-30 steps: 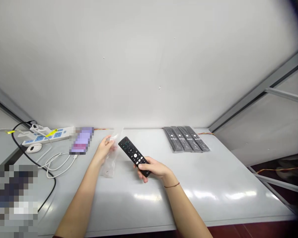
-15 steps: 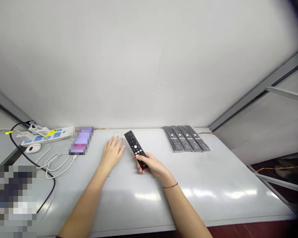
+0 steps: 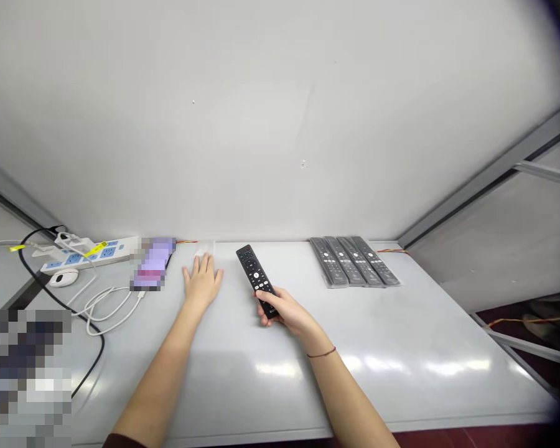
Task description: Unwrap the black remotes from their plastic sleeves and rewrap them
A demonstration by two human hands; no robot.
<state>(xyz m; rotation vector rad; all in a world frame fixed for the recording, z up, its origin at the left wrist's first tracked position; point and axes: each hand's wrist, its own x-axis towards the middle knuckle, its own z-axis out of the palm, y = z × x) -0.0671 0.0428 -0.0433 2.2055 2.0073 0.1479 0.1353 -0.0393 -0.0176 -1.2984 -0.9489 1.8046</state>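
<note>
A black remote control point(image 3: 252, 267) with white and grey buttons is gripped at its lower end by my right hand point(image 3: 280, 306), thumb on top and fingers underneath. Its far end points up and to the left, and no wrapper shows on it. To its left my left hand point(image 3: 202, 281) lies palm down with fingers spread, holding nothing I can see. Just beyond those fingertips lies a thin clear sheet, perhaps a plastic bag point(image 3: 208, 247), its near part hidden by the hand. Several more remote controls point(image 3: 354, 261) in clear plastic sleeves lie side by side at the right rear.
On the left stand a white power strip point(image 3: 129, 249), a blurred phone point(image 3: 154, 264) with a coiled white cable point(image 3: 89, 311), a white earphone case point(image 3: 64, 277) and a black cable point(image 3: 101, 348). The grey table point(image 3: 401, 348) meets a pale wall point(image 3: 261, 124) behind.
My left hand has shifted a little left and away from the remote control, toward the clear sheet at the back. The remote control in my right hand has stayed nearly still.
</note>
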